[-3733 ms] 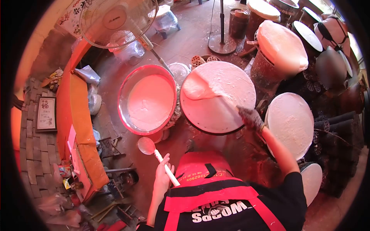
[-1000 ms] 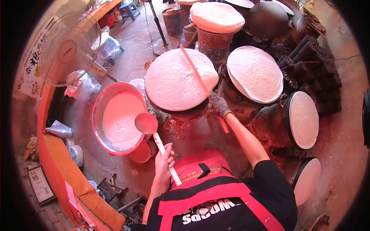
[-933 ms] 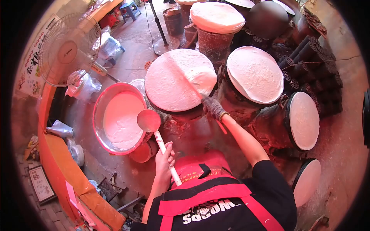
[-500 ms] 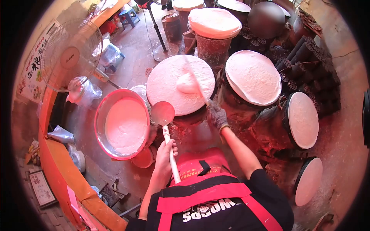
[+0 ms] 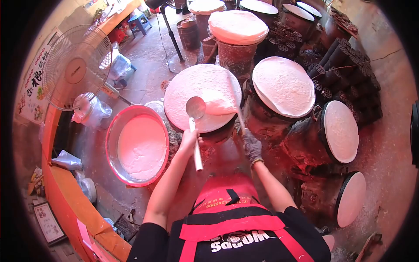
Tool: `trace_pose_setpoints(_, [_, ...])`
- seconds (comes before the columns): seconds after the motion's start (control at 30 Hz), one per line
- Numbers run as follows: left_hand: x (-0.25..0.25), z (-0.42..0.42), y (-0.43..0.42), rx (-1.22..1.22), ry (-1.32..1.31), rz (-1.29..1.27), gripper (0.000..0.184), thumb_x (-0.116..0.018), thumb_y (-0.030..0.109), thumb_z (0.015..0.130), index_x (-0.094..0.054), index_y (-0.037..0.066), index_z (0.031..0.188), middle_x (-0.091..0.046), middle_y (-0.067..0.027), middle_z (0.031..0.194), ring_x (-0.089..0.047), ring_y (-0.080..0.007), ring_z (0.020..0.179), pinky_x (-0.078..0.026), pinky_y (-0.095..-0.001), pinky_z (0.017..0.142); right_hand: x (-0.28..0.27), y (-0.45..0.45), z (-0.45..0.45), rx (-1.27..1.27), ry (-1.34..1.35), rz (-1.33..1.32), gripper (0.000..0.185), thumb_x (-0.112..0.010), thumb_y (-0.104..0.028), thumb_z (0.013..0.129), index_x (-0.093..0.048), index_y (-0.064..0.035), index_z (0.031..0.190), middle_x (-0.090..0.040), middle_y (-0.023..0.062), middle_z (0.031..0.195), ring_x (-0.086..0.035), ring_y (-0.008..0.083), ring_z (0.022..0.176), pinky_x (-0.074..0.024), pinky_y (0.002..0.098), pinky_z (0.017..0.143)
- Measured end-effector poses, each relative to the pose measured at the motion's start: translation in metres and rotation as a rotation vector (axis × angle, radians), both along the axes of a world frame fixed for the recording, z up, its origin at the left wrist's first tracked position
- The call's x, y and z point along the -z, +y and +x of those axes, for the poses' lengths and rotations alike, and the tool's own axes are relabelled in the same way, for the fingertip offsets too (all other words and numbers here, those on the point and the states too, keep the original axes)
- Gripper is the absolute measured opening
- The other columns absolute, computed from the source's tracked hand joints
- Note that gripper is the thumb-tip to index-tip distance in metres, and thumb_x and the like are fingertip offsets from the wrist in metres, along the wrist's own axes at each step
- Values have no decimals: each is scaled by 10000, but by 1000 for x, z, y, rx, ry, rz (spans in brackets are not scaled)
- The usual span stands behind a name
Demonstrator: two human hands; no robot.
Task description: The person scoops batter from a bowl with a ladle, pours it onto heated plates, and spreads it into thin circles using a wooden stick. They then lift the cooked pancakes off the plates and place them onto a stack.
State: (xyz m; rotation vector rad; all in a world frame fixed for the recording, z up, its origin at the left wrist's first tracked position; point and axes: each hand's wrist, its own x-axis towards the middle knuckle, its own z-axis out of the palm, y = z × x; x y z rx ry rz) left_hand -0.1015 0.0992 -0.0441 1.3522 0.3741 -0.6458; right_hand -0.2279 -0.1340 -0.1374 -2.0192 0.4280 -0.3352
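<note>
My left hand point(image 5: 190, 142) is closed around the white handle of a ladle point(image 5: 195, 107), whose round bowl hangs over the near part of a round griddle. A pale layer of batter point(image 5: 187, 85) covers most of that griddle, with a thicker wet mound point(image 5: 218, 105) right beside the ladle bowl. In a grey glove, my right hand point(image 5: 252, 147) grips the handle of a long, thin scraper point(image 5: 240, 118). Its blurred blade lies along the right side of the mound. Part of the griddle's near surface shows through at the edge.
A red-rimmed basin point(image 5: 111, 166) of batter stands to the left. More batter-covered griddles point(image 5: 283, 87) on drum stoves curve round the right and back. Stacked coal briquettes point(image 5: 349, 78) are at the right, a standing fan point(image 5: 76, 70) at the left, and a black pole point(image 5: 173, 37) behind.
The ladle has moved right and forward, from beside the basin to over the griddle. My right hand has come slightly nearer, and the scraper and mound have shifted toward the griddle's right edge.
</note>
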Motion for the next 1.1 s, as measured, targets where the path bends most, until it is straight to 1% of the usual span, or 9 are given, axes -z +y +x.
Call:
trace_pose_setpoints(0.13, [18,10,-33,-31,143,-127,99,-417,74,860,-368,16,797,-416,-43,642,-439,-122,468,-378,-238,356,8,40,3,-126,176,271,391,-531,-52,748,-532,-85,1137,-607,98,991,-595,251,815,-479,333,662])
trace_pose_setpoints(0.27, [-56,19,8,-97,1075,-1292,128,-420,82,887,-374,24,783,-374,-3,623,-371,-70,447,-373,-193,419,-35,41,0,-328,177,155,493,-536,-38,695,-497,-113,1181,-597,93,1032,-593,249,821,-487,334,632])
trace_pose_setpoints(0.33, [-69,-5,46,77,494,-857,126,-401,126,916,-398,7,875,-356,4,612,-342,-55,430,-320,-171,334,-66,25,6,-311,159,-223,487,-546,-76,711,-489,-111,1193,-607,102,1011,-595,257,813,-486,347,625])
trace_pose_setpoints(0.43, [-102,-27,75,78,658,-727,131,-394,144,923,-401,15,899,-346,8,610,-305,-39,410,-263,-146,281,-68,21,11,-121,137,-696,425,-563,-187,778,-506,-104,1191,-629,123,950,-608,253,786,-480,344,641])
trace_pose_setpoints(0.53, [-107,-21,90,68,688,-575,122,-386,139,924,-399,21,895,-344,12,615,-291,-29,410,-249,-139,281,-31,58,-12,-27,82,-115,402,-603,-274,808,-553,-90,1161,-637,148,914,-628,219,807,-472,297,719])
trace_pose_setpoints(0.7, [-94,-26,109,43,668,-455,97,-387,116,916,-393,22,897,-349,12,633,-301,-25,426,-256,-133,300,-67,91,-41,-18,103,145,395,-610,-239,814,-535,-124,1185,-635,150,949,-617,166,861,-453,286,744])
trace_pose_setpoints(0.8, [-103,-29,110,77,563,-393,96,-410,78,890,-389,46,801,-368,19,628,-310,-19,443,-245,-129,332,-64,78,-34,120,53,136,405,-588,-228,832,-506,-130,1216,-641,167,883,-576,118,741,-461,306,671])
trace_pose_setpoints(0.97, [-117,-39,85,97,422,-253,89,-420,114,897,-377,77,829,-346,28,629,-313,-27,440,-240,-144,333,-56,60,-48,-238,273,-128,448,-630,-247,760,-531,-109,1175,-596,197,940,-585,349,832,-480,377,723])
trace_pose_setpoints(1.1, [-157,-68,29,137,277,-265,123,-417,170,919,-412,57,968,-340,10,632,-292,-34,427,-236,-155,313,-67,-44,6,-150,117,-423,403,-606,-276,757,-538,-100,1113,-583,176,932,-593,330,799,-478,397,682])
